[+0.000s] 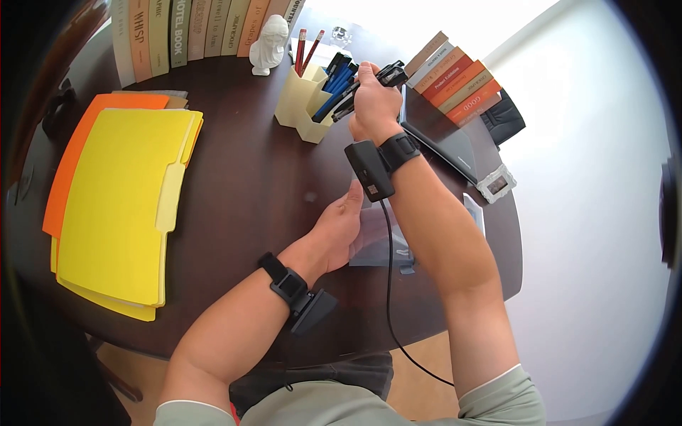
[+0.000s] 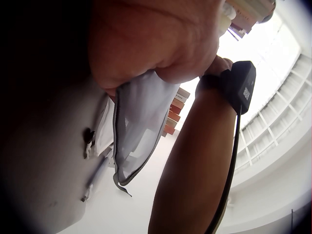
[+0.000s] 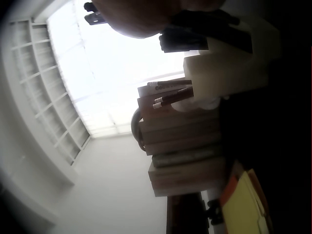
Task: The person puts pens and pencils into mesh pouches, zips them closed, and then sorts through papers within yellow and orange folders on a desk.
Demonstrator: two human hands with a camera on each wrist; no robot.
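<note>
My right hand (image 1: 376,103) grips a bunch of black pens (image 1: 346,105) right beside the cream pen holder (image 1: 291,99). Blue pens (image 1: 339,79) and red pencils (image 1: 301,53) stand in that holder. In the right wrist view the same hand (image 3: 141,17) is cut off by the top edge, with dark pens by it. Lower down, my left hand (image 1: 332,233) holds a translucent zip pouch (image 1: 376,238) by its edge, thumb on top. The left wrist view shows the pouch (image 2: 141,122) hanging from the fingers, its dark zip edge running down to a small pull tab.
Yellow folders (image 1: 117,206) lie over orange ones (image 1: 92,117) on the left of the dark table (image 1: 249,184). Books (image 1: 188,35) and a white figurine (image 1: 270,46) line the back. A laptop (image 1: 440,145), stacked books (image 1: 458,82) and a small frame (image 1: 496,183) stand right.
</note>
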